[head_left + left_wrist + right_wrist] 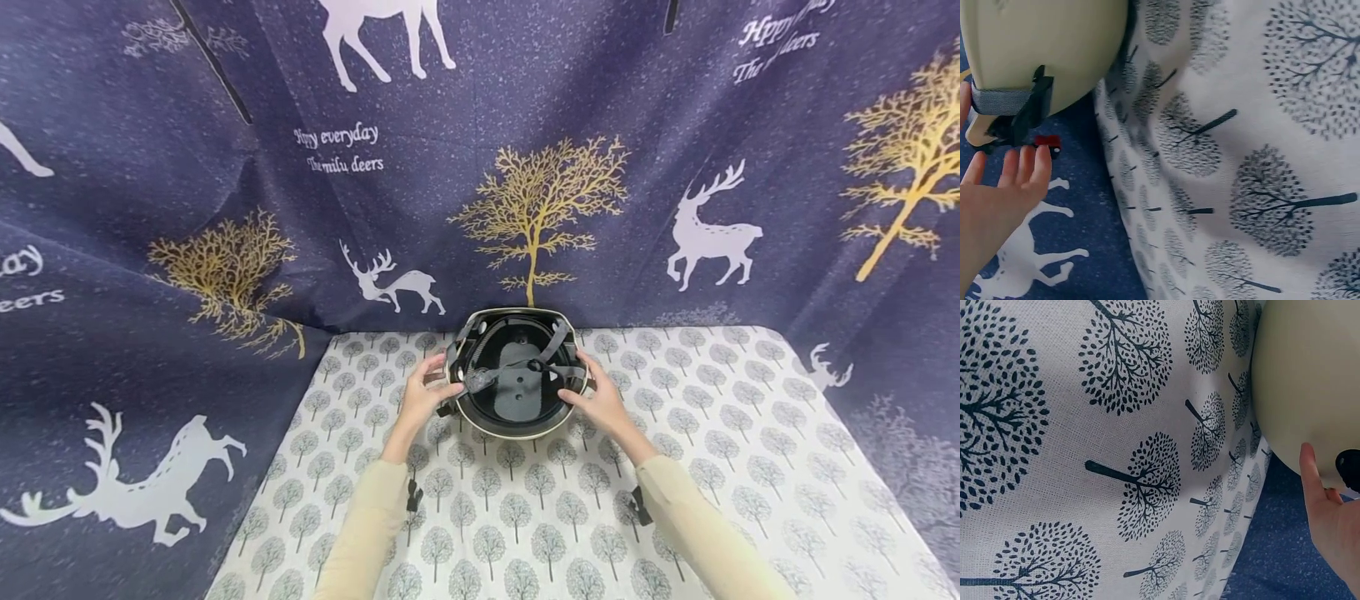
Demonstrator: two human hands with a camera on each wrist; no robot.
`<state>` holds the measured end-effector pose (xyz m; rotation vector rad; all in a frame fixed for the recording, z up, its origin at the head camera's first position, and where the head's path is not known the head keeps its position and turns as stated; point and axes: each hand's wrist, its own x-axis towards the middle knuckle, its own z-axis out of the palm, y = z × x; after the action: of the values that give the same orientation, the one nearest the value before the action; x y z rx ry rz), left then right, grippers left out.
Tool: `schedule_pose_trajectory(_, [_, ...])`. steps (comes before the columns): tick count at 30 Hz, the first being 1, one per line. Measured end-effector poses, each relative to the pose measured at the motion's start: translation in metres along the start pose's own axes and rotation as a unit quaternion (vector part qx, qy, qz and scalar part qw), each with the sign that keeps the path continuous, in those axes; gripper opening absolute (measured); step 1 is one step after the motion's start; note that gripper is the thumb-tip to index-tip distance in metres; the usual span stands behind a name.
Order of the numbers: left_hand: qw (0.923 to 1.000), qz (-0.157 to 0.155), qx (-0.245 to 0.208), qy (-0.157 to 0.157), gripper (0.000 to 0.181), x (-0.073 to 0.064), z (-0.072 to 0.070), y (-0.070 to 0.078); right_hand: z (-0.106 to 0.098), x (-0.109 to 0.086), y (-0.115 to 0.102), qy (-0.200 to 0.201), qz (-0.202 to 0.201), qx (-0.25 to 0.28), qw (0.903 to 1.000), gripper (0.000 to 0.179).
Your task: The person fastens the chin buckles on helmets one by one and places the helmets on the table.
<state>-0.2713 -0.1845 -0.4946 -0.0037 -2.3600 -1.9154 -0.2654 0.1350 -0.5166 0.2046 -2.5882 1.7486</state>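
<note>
A person's left hand and right hand clamp fingers and thumbs on a rounded, black-lined, cream hard-shell helmet.

The helmet is cream outside and black inside, with grey straps; the small clip beside it is red. The tablecloth is white, printed with dark grey trees. The curtain is speckled deep blue, patterned with white deer and golden trees (its lettering is white too). Both sleeves are pale cream.
</note>
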Motion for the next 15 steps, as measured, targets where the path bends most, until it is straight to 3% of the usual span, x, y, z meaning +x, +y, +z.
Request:
schedule_pose_trajectory(11, [0.9973, -0.051, -0.01, -0.052, 0.073, 0.001, 0.002, -0.007, 0.002, 0.003, -0.009, 0.031, -0.01, 0.015, 0.9993, 0.078])
schedule_pose_trajectory(15, [0.9971, -0.052, -0.01, -0.054, 0.074, 0.001, 0.003, -0.01, 0.002, 0.005, -0.015, 0.04, -0.029, 0.015, 0.9987, 0.077])
